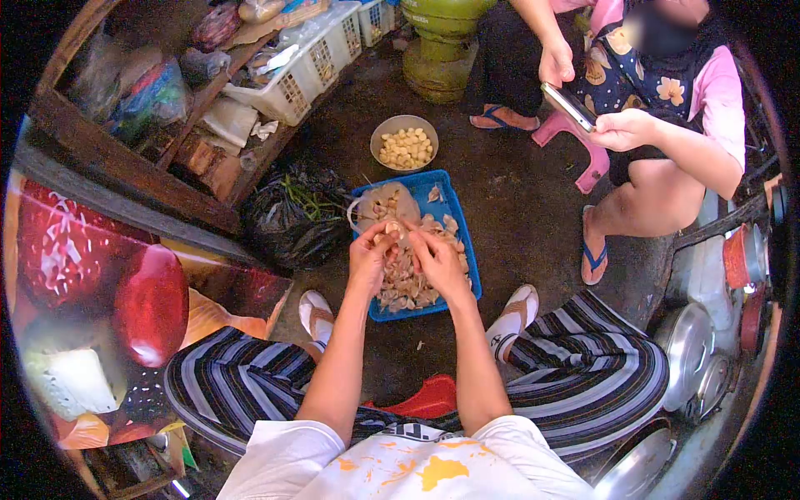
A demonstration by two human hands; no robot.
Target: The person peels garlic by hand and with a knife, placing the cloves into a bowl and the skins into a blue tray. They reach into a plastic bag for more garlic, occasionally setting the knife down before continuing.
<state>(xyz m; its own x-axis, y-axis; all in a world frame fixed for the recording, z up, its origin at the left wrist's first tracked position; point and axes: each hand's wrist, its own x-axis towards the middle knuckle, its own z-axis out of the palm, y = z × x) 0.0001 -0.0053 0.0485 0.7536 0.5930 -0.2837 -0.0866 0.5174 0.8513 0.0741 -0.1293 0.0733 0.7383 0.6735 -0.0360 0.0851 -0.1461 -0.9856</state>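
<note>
Over a blue tray [467,250] strewn with garlic cloves and papery skins [408,287], my two hands are close together. My left hand [375,254] pinches a pale garlic clove [392,227] between its fingertips. Beside it, my right hand [432,257] has its fingers closed at the clove, touching what looks like loose skin. A clear plastic bag [387,200] of garlic lies at the back of the tray, just beyond my fingers. Behind the tray, a bowl [377,150] holds several peeled cloves [406,149].
A seated person [667,125] at the right holds a phone [571,107]. A black plastic bag [296,217] lies left of the tray. White baskets [304,83] stand on a wooden shelf, a green gas cylinder [437,58] at the back, and pot lids [687,354] at the right.
</note>
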